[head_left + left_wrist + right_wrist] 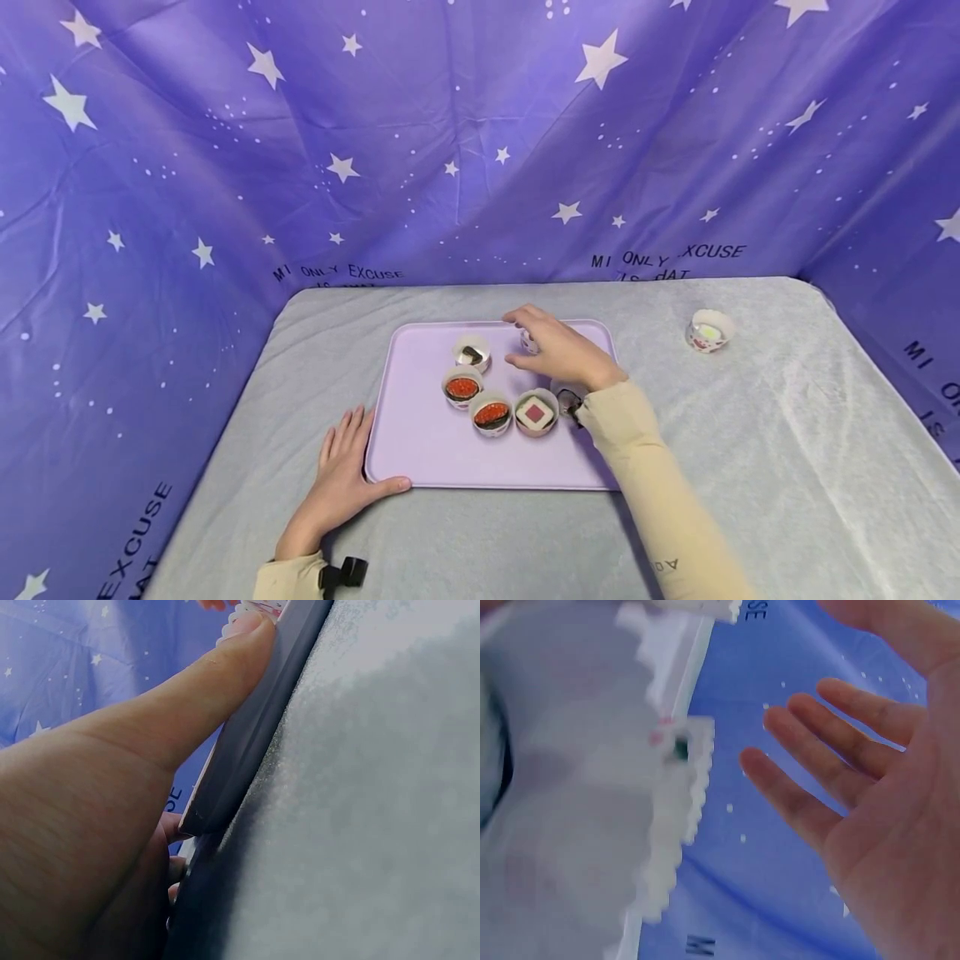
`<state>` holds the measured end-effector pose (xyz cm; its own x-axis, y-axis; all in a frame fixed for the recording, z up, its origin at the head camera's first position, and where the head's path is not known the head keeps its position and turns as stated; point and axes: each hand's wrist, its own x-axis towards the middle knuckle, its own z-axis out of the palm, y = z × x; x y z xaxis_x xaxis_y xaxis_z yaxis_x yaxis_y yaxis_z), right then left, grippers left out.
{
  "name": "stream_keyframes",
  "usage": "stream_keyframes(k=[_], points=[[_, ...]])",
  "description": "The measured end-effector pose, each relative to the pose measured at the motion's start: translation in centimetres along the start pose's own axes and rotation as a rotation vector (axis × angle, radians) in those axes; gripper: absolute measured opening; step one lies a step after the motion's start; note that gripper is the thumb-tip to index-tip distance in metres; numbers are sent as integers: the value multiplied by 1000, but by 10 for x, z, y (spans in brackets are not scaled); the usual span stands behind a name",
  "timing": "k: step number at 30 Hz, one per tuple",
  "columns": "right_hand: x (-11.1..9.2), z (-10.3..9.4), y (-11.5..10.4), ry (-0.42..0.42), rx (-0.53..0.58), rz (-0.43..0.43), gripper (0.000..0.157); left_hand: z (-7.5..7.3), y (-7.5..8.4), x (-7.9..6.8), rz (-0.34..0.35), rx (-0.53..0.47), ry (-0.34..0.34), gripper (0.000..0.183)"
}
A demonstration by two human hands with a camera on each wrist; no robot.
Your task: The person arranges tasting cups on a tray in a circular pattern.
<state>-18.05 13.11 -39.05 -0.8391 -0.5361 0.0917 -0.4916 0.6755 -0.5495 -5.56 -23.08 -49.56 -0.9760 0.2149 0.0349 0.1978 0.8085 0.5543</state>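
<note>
My left hand [345, 467] rests at the near left corner of a lilac tray [420, 462], its thumb on the rim and its straight fingers along the left side. Over the tray's far right part, my right hand [558, 346] hovers with fingers apart, holding nothing. A paper cup [528, 342] is partly hidden behind it. Two cups hold red-topped sushi pieces [462, 388], another a square white roll [536, 412] with a pink centre. One more cup [471, 354] has a dark and white piece. The right wrist partly covers another cup [564, 392].
A patterned paper cup [708, 331] with a pale yellow-green piece inside stands on the grey cloth [750, 433], right of the tray. Behind the table hangs a purple star-printed curtain [465, 142].
</note>
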Motion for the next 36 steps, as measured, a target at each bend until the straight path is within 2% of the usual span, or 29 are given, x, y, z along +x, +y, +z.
stream_keyframes(k=[12,20,28,36], points=[[-36,-21,33,59,-15,35,64,1,1,2,-5,4,-17,122],[-50,-32,53,73,-54,85,66,0,1,1,-13,2,-13,121],[-66,-44,70,109,-70,133,61,-1,2,0,-14,-8,-12,121],[-80,-55,86,170,-111,134,59,-1,2,0,-23,-10,-21,122]])
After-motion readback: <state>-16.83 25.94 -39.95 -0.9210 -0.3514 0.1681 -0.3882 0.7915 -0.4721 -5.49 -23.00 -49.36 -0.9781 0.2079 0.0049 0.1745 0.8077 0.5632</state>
